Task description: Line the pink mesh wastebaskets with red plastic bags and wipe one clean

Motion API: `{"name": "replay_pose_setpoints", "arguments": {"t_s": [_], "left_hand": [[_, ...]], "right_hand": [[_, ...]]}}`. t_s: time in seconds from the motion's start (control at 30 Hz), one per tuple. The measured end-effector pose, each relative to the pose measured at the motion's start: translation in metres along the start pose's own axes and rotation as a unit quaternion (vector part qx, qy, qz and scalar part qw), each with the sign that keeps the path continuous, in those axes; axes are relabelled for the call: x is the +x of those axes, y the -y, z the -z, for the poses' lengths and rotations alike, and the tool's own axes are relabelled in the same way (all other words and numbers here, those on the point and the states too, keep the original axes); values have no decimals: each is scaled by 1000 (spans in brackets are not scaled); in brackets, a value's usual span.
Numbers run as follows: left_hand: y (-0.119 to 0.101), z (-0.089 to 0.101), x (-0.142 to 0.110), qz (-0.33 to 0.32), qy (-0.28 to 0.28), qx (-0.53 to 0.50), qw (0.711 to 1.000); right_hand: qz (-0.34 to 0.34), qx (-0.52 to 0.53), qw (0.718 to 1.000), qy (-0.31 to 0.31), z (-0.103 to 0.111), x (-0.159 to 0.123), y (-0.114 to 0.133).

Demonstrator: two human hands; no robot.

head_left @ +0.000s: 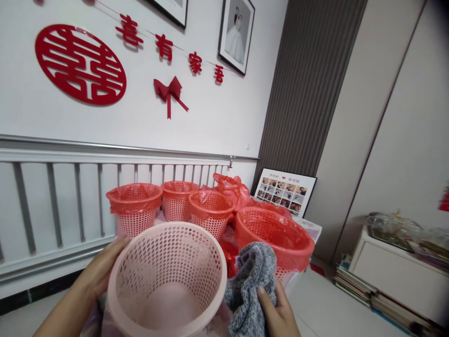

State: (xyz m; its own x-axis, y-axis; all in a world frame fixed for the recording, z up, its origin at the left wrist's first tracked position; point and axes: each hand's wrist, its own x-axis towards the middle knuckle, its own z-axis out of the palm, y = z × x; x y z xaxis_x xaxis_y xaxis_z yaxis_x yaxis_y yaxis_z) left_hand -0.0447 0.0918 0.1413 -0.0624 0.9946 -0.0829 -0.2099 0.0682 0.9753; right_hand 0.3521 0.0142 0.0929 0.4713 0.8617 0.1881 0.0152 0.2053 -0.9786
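A pale pink perforated plastic basket (171,304) is tilted toward me, its inside bare. My left hand (105,264) grips its left side, with the fingertips hidden behind the wall. To the right of the basket, my right hand (277,311) holds a bunched grey cloth (252,285), thumb on top. Just beyond stand similar baskets lined with red plastic bags: one basket (135,222) at the left, another basket (177,208) behind, a third basket (210,224) in the middle, and a larger basket (275,234) at the right, close to the cloth.
Loose red bags (233,189) lie at the back of the table (314,229). Behind runs a white radiator (31,201) along the wall. A photo board (286,192) leans at the back right. At far right stands a white cabinet (396,267) beside stacked books (354,283).
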Motion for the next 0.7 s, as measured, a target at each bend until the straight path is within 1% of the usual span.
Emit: {"name": "replay_pose_setpoints", "arguments": {"t_s": [0.13,0.2,0.3,0.37,0.47,0.57,0.63,0.7], "left_hand": [[-18,0,32,11,38,8,999],[-20,-4,40,27,79,21,996],[-20,-9,40,46,151,50,986],[-21,-9,36,51,167,67,982],[-32,-7,27,43,155,86,983],[-52,-5,15,23,115,119,986],[-63,-7,6,-27,77,169,982],[-65,-13,-3,-113,39,247,962]], "right_hand": [[36,-6,999,27,-8,18,30],[61,-19,997,38,-17,23,39],[79,-45,994,62,-30,24,39],[79,-59,992,79,-35,22,35],[88,-66,990,86,-38,22,34],[114,-50,990,62,-40,29,47],[139,-41,988,44,-44,37,59],[177,-52,982,41,-53,44,71]]}}
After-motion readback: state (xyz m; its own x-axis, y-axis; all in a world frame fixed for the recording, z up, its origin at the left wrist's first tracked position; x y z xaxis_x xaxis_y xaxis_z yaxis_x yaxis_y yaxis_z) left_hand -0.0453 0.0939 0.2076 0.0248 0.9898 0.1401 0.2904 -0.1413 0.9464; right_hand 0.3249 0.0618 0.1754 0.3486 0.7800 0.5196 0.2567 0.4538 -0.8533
